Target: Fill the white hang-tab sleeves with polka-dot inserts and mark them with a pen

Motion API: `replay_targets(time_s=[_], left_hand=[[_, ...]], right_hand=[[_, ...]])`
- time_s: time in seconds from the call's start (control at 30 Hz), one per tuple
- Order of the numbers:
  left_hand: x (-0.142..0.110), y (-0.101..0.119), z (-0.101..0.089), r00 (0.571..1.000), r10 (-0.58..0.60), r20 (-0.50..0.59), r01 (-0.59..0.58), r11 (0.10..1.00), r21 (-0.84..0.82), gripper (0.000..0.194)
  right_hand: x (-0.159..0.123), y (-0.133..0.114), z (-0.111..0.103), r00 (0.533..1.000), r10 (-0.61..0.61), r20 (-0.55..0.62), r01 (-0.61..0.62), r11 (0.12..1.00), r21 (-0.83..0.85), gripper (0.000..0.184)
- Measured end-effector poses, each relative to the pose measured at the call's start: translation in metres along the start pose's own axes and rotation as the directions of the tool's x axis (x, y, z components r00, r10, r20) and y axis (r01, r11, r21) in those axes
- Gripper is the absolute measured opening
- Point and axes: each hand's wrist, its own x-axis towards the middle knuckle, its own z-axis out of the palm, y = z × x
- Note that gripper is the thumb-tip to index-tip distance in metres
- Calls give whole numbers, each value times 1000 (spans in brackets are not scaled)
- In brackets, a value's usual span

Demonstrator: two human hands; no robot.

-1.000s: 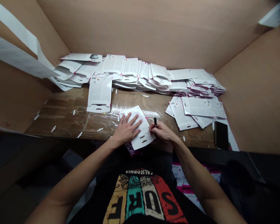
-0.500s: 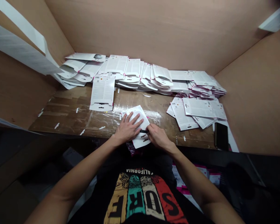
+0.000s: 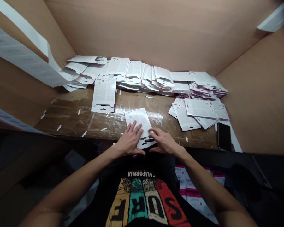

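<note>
The left hand [image 3: 130, 141] lies flat, fingers spread, on a white paper hanger card [image 3: 137, 121]; the right hand [image 3: 165, 142], fingers loosely splayed, rests against its right edge, gripping nothing.

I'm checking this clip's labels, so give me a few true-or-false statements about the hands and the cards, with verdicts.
The left hand rests on a white printed card. True.
The right hand holds a phone. False: the black phone lies on the wooden table, off to the right.
A separate card lies flat on the table, left of the hands. True.
The heap of cards beside the phone lies left of the hands. False: it lies right of them.
</note>
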Motion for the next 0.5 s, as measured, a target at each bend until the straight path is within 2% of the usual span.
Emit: replay_targets(time_s=[0.07, 0.17, 0.2, 0.27, 0.37, 0.43, 0.5], left_hand=[[-5, 1, 4, 1000, 11, 1, -11, 1000, 6, 104], [-5, -3, 7, 1000, -6, -19, 5, 998, -55, 70], [-4, -6, 7, 999, -20, -31, 18, 997, -81, 58], [-2, -10, 7, 998, -38, -54, 32, 994, -108, 43], [-2, -14, 5, 999, 7, -49, -9, 999, -48, 51], [-6, -13, 6, 998, 54, -33, -52, 998, 44, 60], [-12, -11, 11, 995, 93, -39, -88, 988, 126, 61]], right_hand=[[5, 7, 8, 999, -41, 2, 41, 998, -56, 49], [11, 10, 13, 998, -59, -15, 59, 998, 6, 37], [13, 10, 15, 999, -15, -36, 16, 1000, 18, 33], [19, 6, 20, 981, 154, -117, -156, 988, -9, 31], [28, -5, 26, 903, 358, -237, -383, 921, -72, 36], [31, -12, 28, 878, 403, -257, -430, 901, -57, 34], [33, -16, 32, 845, 457, -279, -467, 883, 31, 28]])
